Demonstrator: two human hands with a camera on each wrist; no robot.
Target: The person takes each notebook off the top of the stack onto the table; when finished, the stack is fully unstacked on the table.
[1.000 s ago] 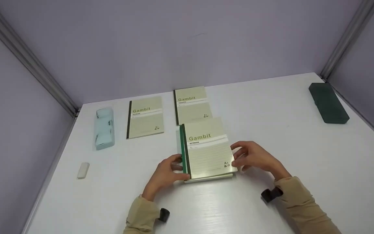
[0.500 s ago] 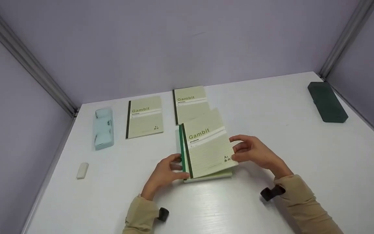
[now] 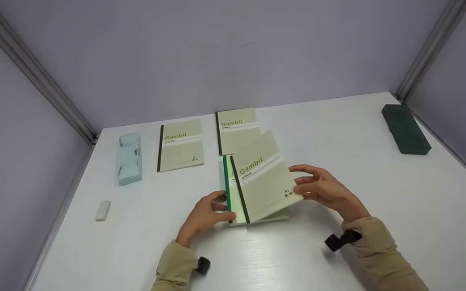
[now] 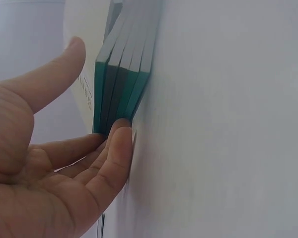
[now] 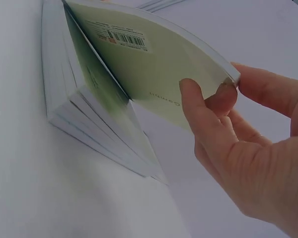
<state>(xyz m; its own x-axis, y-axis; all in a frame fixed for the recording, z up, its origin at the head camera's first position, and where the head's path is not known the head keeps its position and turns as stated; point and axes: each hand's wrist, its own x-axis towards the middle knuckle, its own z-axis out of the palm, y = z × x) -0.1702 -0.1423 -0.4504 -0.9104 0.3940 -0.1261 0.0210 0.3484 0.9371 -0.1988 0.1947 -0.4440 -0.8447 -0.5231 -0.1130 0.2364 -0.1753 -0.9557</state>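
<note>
Lifted notebook: over the notebook pile [image 3: 236, 202] at the centre, tilted; its right edge is raised and its spine edge is down on the pile, so the pile probably bears part of the weight of this lifted notebook [image 3: 263, 182].
Right hand: at 3 o'clock, pinching the notebook's right edge between thumb and fingers; likely chosen because that free edge opens away from the spine. That is the right hand [image 3: 328, 192].
Left hand: at 8 o'clock, loosely spread, fingertips against the pile's spines, thumb apart from them in the wrist view; seemingly a brace against sliding. That is the left hand [image 3: 204, 216].
Edges: pile spines face 9 o'clock, while the lifted spine slants across them.
Tight side: far notebook [image 3: 239, 129] near 12, left notebook [image 3: 180, 145] at 10, wall [image 3: 233, 60] beyond.
Outer things: blue case [image 3: 130, 159] towards 10, eraser [image 3: 102, 210] near 9, green case [image 3: 406, 129] towards 2.
Open room: widest stretch of table [image 3: 330, 133] from 1 to 5 o'clock.
</note>
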